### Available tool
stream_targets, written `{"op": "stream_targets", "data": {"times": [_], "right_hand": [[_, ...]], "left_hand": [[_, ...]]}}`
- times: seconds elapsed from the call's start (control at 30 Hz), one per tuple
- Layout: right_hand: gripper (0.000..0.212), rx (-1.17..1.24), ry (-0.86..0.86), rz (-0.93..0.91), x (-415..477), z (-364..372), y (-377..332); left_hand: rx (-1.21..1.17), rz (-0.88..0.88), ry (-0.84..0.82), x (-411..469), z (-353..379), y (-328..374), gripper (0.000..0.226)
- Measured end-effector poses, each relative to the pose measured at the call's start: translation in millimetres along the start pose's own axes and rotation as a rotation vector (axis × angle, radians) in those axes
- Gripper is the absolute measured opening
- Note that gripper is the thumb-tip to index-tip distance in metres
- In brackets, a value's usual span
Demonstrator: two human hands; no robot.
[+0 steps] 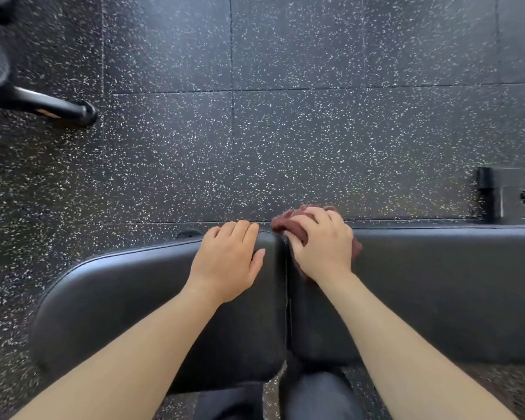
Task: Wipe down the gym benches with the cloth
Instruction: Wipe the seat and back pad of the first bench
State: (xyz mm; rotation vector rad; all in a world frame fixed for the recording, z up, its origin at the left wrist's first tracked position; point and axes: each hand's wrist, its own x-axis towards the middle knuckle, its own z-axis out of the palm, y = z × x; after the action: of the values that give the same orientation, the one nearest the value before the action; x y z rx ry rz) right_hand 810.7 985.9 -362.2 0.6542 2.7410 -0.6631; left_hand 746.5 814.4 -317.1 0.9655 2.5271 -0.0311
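Observation:
A black padded gym bench lies across the lower half of the view in two parts: a seat pad [134, 298] on the left and a longer back pad [437, 283] on the right, split by a narrow gap. My left hand [229, 262] rests flat on the seat pad's far right corner, its fingers curled over the far edge. My right hand [322, 247] presses a crumpled dark red cloth [288, 222] onto the back pad's far left corner, right beside the gap. Most of the cloth is hidden under the hand.
Black speckled rubber floor tiles [285, 131] fill the upper view. A black machine foot [58, 109] reaches in at upper left. A black metal frame part [497, 189] stands at right behind the bench. My dark trouser legs [315, 395] show below the pads.

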Motion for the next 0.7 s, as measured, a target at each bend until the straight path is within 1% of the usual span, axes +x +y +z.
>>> {"op": "stream_targets", "data": {"times": [0.1,0.13,0.23,0.27,0.33,0.37,0.43,0.5,0.6,0.7], "right_hand": [[0.025,0.015,0.04,-0.021,3,-4,11],[0.024,0.016,0.045,0.0,6,-7,16],[0.024,0.02,0.037,0.16,13,-19,32],[0.025,0.018,0.024,0.186,13,-23,35],[0.024,0.053,0.009,0.19,11,-26,35],[0.022,0.111,0.015,0.186,10,-28,30],[0.018,0.287,0.032,0.194,8,-29,10],[0.016,0.388,-0.016,0.171,7,-26,-19],[0.02,0.351,-0.135,0.11,2,-16,-63],[0.023,0.248,-0.163,0.073,0,-12,-95]], "left_hand": [[0.017,-0.005,-0.01,0,0,-1,0.05],[0.015,-0.013,-0.026,0,-1,-1,0.051],[0.004,-0.002,-0.091,-1,-2,-3,0.054],[-0.001,0.009,-0.099,-1,-3,-4,0.053],[-0.011,0.024,-0.103,-4,-5,-9,0.051],[-0.007,0.018,-0.096,-8,-6,-13,0.051],[0.001,-0.016,-0.079,-18,-9,-27,0.049],[0.021,-0.03,-0.055,-31,-14,-44,0.048],[0.053,-0.037,-0.025,-52,-24,-74,0.049],[0.038,-0.09,-0.034,-77,-33,-103,0.057]]}}
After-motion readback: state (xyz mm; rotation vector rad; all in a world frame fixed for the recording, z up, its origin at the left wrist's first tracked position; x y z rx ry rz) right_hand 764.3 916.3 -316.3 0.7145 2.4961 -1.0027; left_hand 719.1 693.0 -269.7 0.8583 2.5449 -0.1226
